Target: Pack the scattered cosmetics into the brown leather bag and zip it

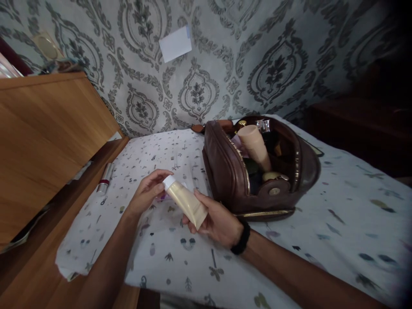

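A pale gold squeeze tube (187, 201) with a white cap is held between my two hands, tilted with its cap toward the upper left. My right hand (219, 221), with a black band at the wrist, is closed around the tube's flat end. At the other end, the fingers of my left hand (149, 189) are closed on the white cap. Just beyond my right hand stands a brown leather bag (225, 167), unzipped wide. Inside it a peach-coloured bottle (254, 143) leans among several other items. Something clear and purple (163, 197) lies partly hidden behind the tube.
A silver cylinder with a dark red band (105, 178) lies at the left on the patterned white cloth (167, 154). A wooden panel (51, 141) rises along the left side. Patterned wallpaper with a white switch plate (175, 43) is behind; dark furniture (360, 133) is at the right.
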{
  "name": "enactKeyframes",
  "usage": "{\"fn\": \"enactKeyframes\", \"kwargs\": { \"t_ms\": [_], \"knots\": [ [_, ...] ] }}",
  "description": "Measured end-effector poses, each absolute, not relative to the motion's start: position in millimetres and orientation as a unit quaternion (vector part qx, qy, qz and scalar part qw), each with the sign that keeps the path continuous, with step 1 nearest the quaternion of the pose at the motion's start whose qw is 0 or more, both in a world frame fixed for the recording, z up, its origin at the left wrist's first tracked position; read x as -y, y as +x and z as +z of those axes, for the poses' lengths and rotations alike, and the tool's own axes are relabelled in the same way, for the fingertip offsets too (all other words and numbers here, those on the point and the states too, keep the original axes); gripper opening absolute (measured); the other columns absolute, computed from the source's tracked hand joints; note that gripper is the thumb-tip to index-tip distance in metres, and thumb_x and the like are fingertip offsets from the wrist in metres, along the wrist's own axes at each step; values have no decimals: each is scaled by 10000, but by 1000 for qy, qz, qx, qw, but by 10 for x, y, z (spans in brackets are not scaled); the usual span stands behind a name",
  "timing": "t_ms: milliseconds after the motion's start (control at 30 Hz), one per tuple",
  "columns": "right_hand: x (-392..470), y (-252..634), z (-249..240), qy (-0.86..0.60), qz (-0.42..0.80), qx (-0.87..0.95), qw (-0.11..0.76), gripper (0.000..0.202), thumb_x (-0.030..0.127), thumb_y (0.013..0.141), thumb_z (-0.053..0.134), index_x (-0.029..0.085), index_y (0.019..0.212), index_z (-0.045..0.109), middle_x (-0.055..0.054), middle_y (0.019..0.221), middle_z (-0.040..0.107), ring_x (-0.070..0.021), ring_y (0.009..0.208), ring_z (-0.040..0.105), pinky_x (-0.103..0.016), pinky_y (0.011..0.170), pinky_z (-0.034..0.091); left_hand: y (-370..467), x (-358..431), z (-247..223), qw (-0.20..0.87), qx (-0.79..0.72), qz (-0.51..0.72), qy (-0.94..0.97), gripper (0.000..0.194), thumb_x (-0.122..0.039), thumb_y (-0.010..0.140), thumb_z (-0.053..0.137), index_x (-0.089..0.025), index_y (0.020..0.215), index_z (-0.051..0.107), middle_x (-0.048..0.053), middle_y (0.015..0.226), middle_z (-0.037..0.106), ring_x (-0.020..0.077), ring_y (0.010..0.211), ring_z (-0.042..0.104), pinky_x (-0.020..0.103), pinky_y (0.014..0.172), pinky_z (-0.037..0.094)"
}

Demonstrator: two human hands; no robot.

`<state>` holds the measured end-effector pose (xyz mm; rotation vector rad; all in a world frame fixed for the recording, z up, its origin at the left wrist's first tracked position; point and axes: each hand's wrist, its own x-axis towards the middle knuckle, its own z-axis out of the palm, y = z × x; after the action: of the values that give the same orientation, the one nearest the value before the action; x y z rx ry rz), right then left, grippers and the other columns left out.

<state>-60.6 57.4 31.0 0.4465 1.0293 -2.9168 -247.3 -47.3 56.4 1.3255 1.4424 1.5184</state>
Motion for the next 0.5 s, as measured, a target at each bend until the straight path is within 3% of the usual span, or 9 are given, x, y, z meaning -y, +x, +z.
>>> {"fn": "enactKeyframes", "kwargs": {
  "t_ms": [133,367,500],
  "knots": [
    [-525,-592,295,108,-901,-410,-97,516,608,912,533,119,1060,608,-72,651,690,-146,471,611,-195,378,267,-2484,453,544,327,-583,563,486,440,-560,830,654,-174,1042,657,-15,740,505,70,539,397,170,456,329],
    [-597,-596,258,109,-924,-365,3,537,631,942,436,126,1024,601,-63,642,678,-134,461,588,-213,383,234,-2483,499,614,321,-583,552,503,461,-518,811,694,-160,1100,667,37,847,579,108,646,483,188,525,392],
    [-548,-593,280,112,-912,-394,-32,561,647,920,468,122,1059,605,-60,648,679,-140,466,594,-217,398,244,-2450,484,629,326,-575,564,495,485,-561,781,705,-167,1063,676,5,766,545,88,584,448,178,479,361]
  ]
}}
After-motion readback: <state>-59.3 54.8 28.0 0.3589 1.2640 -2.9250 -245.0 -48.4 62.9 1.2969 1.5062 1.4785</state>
